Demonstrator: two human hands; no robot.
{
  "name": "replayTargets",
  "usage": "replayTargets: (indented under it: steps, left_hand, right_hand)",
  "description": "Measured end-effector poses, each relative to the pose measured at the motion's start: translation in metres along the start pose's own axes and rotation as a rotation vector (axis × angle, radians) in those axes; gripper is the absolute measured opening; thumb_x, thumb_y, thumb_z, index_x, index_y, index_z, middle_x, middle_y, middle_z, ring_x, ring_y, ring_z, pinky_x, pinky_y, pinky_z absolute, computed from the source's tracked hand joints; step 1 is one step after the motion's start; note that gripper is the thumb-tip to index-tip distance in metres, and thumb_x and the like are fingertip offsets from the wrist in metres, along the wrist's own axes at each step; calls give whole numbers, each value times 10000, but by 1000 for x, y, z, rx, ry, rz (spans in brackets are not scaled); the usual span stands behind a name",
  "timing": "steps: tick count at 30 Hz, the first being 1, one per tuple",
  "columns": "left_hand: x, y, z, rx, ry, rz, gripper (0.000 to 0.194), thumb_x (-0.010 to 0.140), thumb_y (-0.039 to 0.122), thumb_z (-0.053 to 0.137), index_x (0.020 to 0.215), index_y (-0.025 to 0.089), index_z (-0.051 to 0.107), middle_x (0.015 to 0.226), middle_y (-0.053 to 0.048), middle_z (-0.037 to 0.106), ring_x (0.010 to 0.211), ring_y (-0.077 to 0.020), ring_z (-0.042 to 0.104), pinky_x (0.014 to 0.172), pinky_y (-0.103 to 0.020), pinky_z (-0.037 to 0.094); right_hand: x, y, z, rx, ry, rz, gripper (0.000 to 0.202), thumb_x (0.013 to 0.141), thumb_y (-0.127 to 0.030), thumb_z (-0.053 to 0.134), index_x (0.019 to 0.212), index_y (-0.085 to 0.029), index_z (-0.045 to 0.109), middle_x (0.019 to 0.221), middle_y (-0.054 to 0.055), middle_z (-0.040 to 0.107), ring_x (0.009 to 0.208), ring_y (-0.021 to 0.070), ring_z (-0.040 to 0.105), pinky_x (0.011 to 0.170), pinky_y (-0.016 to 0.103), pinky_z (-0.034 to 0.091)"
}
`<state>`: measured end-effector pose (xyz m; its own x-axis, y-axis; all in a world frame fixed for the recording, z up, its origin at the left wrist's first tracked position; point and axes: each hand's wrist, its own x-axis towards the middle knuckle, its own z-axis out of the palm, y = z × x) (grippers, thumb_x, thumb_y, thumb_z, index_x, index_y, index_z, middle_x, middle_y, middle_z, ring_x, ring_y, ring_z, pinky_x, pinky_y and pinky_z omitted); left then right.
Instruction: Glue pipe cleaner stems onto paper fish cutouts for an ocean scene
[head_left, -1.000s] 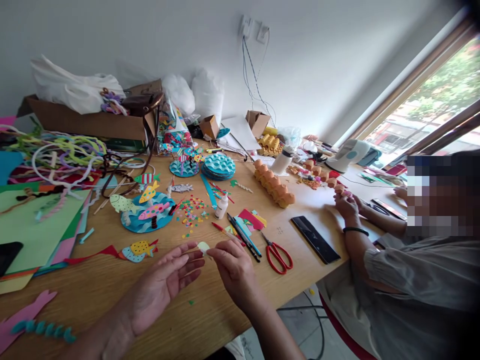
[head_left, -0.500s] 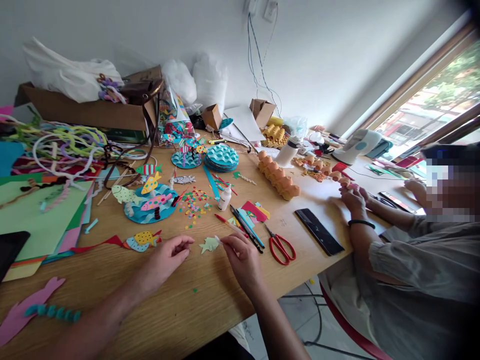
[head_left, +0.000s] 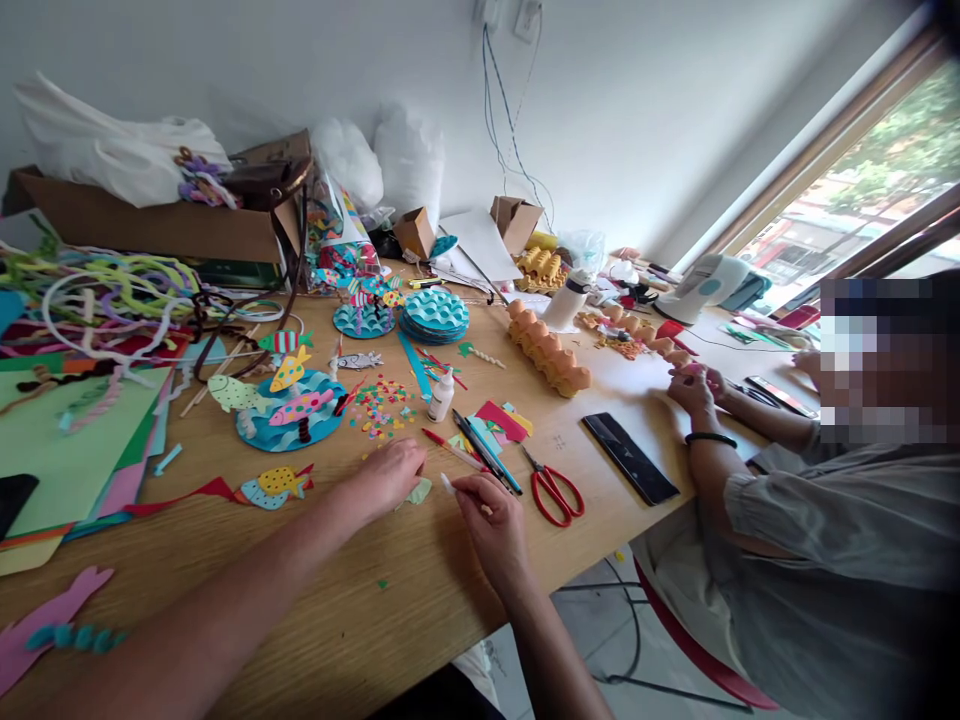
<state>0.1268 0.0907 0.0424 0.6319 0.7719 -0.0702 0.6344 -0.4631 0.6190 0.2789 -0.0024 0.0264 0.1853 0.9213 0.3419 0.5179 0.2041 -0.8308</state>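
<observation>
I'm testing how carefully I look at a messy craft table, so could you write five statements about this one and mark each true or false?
1. The scissors have red handles. True.
2. The small white bottle lies on its side. False: the bottle stands upright.
3. The right hand holds a small white piece in its fingers. True.
4. In the picture, the black phone lies left of the scissors. False: the phone is to their right.
5. The left hand partly hides a pale green paper piece. True.
</observation>
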Motion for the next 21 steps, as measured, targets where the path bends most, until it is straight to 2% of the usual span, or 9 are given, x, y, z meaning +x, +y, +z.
replayTargets:
  steps: [5,8,11,14,18,21]
  left_hand:
    - [-2,3,2,110,-56,-32,152,745,83,502,648,177,572,781,-63,605,788,-218,567,720,-306,410]
    - [-4,3,3,132,-54,-49,154,766,88,484,703,173,595,826,-67,621,826,-212,573,748,-307,418]
    - [-8,0,1,109,-35,-61,194,783,76,457,794,171,627,883,-75,641,866,-208,580,778,-307,421]
    - [-14,-3,-3,43,-20,-85,231,783,78,454,851,150,663,930,-107,667,900,-231,595,813,-332,423]
    - [-22,-5,-8,-121,19,-130,299,788,119,448,986,160,668,1068,-100,674,999,-239,593,886,-342,416]
    - [-26,-8,-8,-284,50,-163,373,781,131,441,1111,156,613,1153,-87,646,1041,-215,590,907,-312,423]
  right_hand:
    - [0,3,6,139,27,144,101,734,-205,579,728,-180,677,696,19,634,648,143,558,609,248,426]
    - [0,0,9,401,75,361,93,688,-255,640,735,-180,669,670,-1,631,597,121,536,556,227,409]
    - [3,-6,7,690,89,592,169,619,-291,720,724,-176,654,653,-9,631,516,90,508,463,198,365]
    - [7,-12,0,918,64,747,256,523,-267,800,694,-172,636,685,-1,654,595,109,585,522,204,429]
    - [16,-17,-6,1026,20,847,331,462,-212,844,709,-170,628,755,1,672,751,141,633,619,231,485]
    - [23,-19,-4,1022,-39,838,336,468,-210,845,723,-164,632,761,5,671,733,136,629,597,230,482]
